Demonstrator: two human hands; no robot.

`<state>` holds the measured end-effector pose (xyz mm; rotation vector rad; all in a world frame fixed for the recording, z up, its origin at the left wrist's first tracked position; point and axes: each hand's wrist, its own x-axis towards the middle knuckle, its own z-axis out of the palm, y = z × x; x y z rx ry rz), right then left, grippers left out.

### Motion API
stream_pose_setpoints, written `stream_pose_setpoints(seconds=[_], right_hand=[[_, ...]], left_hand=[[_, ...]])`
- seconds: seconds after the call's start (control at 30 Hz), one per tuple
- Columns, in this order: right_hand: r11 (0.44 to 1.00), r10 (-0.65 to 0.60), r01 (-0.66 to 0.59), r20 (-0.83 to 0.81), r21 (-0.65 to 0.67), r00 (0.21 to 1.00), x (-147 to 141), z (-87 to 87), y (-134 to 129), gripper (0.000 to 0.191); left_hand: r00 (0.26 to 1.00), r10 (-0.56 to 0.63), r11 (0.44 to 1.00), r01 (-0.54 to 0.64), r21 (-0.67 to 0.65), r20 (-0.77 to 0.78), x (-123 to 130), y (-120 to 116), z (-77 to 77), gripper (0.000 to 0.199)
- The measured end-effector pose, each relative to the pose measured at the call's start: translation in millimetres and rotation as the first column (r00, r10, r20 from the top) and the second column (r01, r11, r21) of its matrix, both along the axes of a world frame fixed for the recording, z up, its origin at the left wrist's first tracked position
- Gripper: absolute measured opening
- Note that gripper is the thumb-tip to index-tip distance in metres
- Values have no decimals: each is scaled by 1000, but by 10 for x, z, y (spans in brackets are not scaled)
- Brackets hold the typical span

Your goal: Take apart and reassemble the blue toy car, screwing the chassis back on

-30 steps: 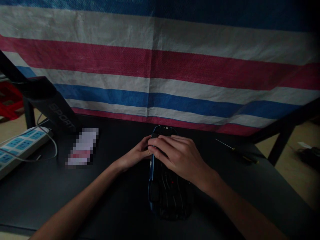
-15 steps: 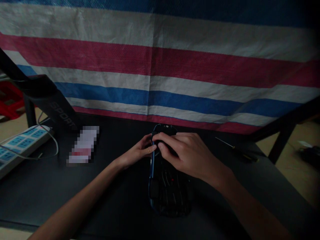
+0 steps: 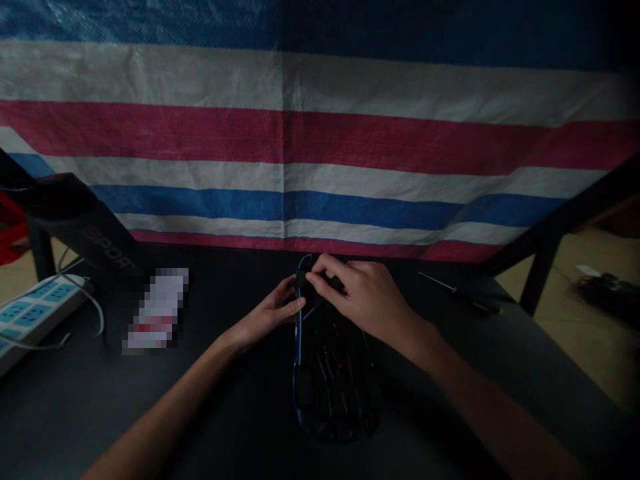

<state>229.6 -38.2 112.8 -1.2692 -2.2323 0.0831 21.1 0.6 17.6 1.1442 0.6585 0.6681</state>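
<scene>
The toy car (image 3: pixel 333 393) lies underside up mid-table (image 3: pixel 225 417). At its eleven o'clock, the left hand (image 3: pixel 263 320) grips the edge, and the right hand's (image 3: pixel 365 293) bunched fingertips meet the wheel (image 3: pixel 301 280); whether they clasp it, I cannot tell. Pressing off-centre there could tip the car; dim light could hide a slip. A screwdriver (image 3: pixel 477 303) lies apart at two o'clock.

One head-worn camera looks forward and down from the near side of the bench (image 3: pixel 60 413), close above the hands (image 3: pixel 367 293), facing the striped sheet (image 3: pixel 380 143) at the far edge.
</scene>
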Motion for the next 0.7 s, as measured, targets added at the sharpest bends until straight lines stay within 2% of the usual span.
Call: stream_pose_setpoints(seconds=[0.17,0.27,0.33,0.4,0.43,0.5,0.57,0.63,0.7], right_hand=[[998,-61,63,-272,0,960,161,70,91,33],[989,-149,146,-274,-32,950,447,60,91,42],[968,-205,180,-143,-175,968,652,-58,71,48],[895,-184,183,37,-406,982,803,-259,38,49],[855,-185,202,84,-478,979,848,-375,19,48],[832,-178,206,103,-516,979,879,-598,-19,42],[825,-224,251,115,-506,968,862,-771,-48,26],[819,-279,304,125,-486,952,834,-879,-63,16],[814,-321,343,128,-468,938,826,-937,-63,16]], left_hand=[[1000,-19,1000,20,-19,8,6,17,-19,80],[1000,-11,1000,11,7,-22,-8,16,-31,82],[997,6,997,-1,72,-74,-27,17,-16,81],[990,24,987,-2,160,-140,-51,21,13,79],[985,29,981,4,194,-170,-62,25,30,79],[977,30,974,19,227,-210,-82,33,60,79],[969,33,973,24,230,-244,-96,41,82,81],[962,35,972,31,234,-272,-109,50,96,82],[958,26,967,49,252,-287,-125,59,108,82]])
